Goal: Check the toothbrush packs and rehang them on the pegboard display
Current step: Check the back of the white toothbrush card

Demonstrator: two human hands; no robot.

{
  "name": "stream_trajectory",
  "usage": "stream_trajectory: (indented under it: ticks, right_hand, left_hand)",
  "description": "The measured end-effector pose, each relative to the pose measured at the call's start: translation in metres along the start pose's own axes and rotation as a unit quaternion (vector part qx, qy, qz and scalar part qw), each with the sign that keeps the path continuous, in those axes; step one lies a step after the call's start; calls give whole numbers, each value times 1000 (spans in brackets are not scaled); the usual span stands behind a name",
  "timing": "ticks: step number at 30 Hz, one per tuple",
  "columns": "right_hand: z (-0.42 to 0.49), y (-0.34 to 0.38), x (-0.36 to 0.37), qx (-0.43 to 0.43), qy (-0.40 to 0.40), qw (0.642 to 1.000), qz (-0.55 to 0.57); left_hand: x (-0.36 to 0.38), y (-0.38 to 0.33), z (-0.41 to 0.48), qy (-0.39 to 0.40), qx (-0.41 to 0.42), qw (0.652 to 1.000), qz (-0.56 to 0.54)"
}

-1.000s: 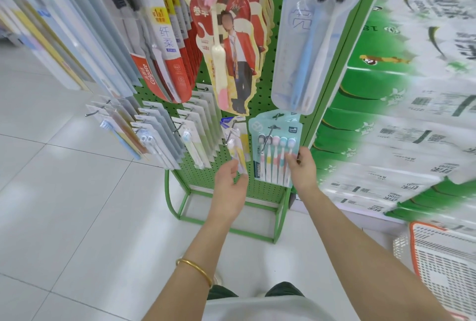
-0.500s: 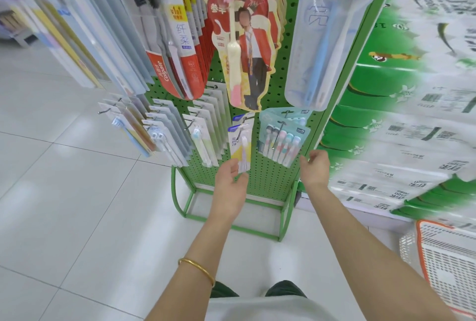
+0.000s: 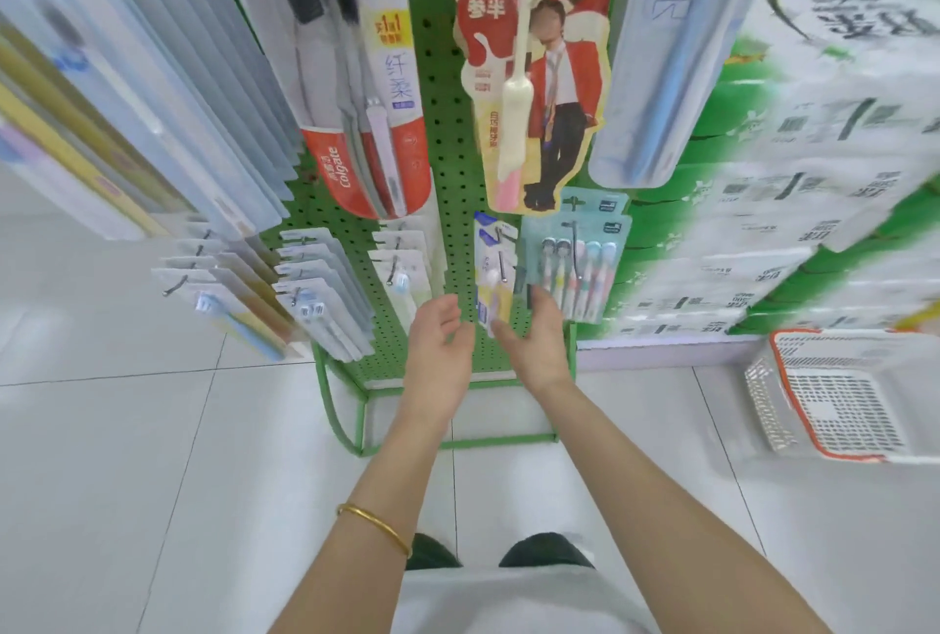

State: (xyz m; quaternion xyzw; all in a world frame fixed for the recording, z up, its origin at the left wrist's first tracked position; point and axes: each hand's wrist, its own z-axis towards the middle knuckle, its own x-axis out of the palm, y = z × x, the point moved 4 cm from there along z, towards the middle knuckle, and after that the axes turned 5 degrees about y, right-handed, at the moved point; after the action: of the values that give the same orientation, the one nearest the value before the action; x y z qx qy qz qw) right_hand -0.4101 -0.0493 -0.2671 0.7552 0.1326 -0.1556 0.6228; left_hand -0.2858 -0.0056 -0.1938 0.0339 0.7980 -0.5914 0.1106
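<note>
Small yellow-and-white toothbrush pack (image 3: 492,292) hangs on a low peg of the green pegboard (image 3: 447,165), long axis vertical, directly above the gap between both hands. Right hand (image 3: 534,333) is nearer: fingers touch or pinch the pack's lower edge, grip not fully clear through blur. Left hand (image 3: 440,343) sits just beside, to the left, fingers loosely curled, holding nothing. Multi-brush teal pack (image 3: 580,272) hangs just right of it. Next move likely lifts up and outward along the peg.
</note>
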Motion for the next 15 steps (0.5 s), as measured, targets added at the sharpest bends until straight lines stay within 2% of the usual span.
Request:
stream_trajectory:
  ticks: [5, 15]
  right_hand:
    - [7, 11, 12, 8, -80, 996, 33]
    - [4, 14, 14, 28, -85, 995, 54]
  left_hand:
    - [-18, 4, 6, 54, 13, 998, 25]
    - [-38, 18, 10, 75, 10, 997, 16]
